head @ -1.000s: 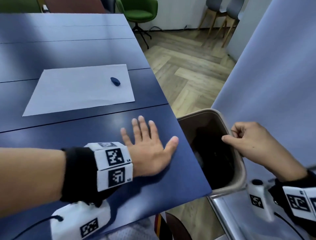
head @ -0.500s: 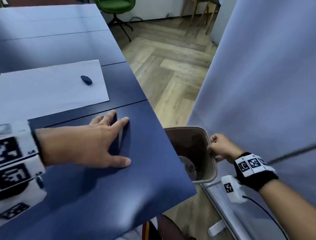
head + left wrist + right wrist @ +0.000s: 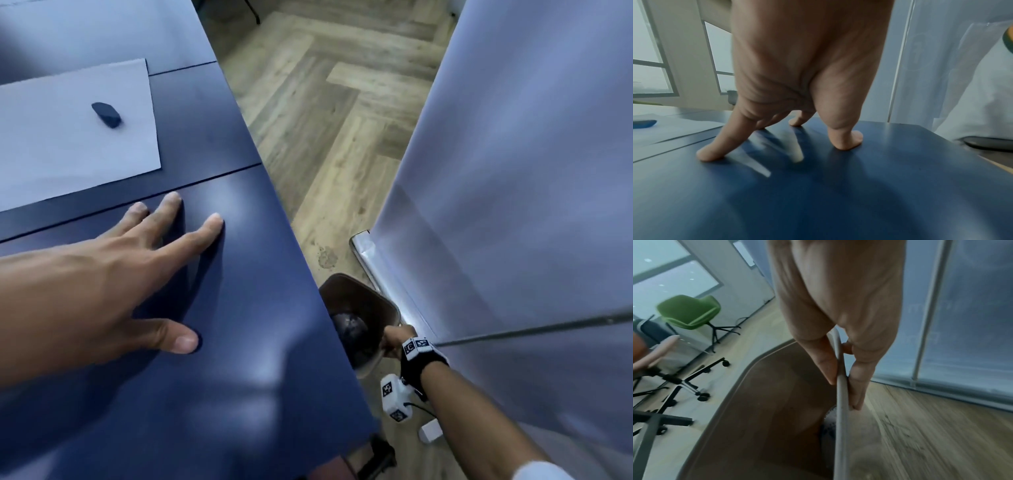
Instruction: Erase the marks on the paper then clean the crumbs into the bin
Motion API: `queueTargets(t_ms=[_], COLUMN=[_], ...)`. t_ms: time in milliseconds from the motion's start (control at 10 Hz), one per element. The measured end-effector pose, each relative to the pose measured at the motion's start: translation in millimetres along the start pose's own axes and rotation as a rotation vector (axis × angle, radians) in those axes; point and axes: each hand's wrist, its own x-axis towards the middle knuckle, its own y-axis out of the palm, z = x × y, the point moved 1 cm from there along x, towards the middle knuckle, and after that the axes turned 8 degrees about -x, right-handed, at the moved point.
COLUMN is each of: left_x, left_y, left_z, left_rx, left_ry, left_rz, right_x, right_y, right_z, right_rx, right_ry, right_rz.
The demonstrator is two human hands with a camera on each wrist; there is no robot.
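A white sheet of paper [image 3: 68,137] lies on the dark blue table [image 3: 239,342], with a small dark blue eraser [image 3: 107,114] on it; the eraser [image 3: 643,124] also shows at the far left of the left wrist view. My left hand [image 3: 147,267] rests on the table near its right edge, fingers spread and straight, fingertips [image 3: 709,154] touching the surface. My right hand [image 3: 394,341] pinches the rim of the brown bin [image 3: 356,305] low beside the table edge, thumb inside and fingers [image 3: 857,386] outside the rim. No crumbs are visible.
A tall grey-blue partition [image 3: 513,171] with a metal foot stands just right of the bin. Wooden floor [image 3: 325,120] lies between table and partition. A green chair [image 3: 688,313] and wheeled office chairs [image 3: 674,378] stand further off.
My right hand has carried the bin downward, away from the table edge. My left hand stays on the table with its fingers spread wider. The head view has swung left.
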Motion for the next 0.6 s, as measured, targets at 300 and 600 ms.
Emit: queueTargets(t_ms=[300,600], left_x=[1,2], left_y=[5,10], left_z=[2,0], left_rx=[0.005,0.029], left_ry=[0.014,0.063], left_rz=[-0.052,-0.029], right_x=[77,10], right_y=[44,30], right_z=[-71,-31], right_rx=[-0.091,-0.338], right_ry=[0.104,0.083], right_rz=[0.118,0.254])
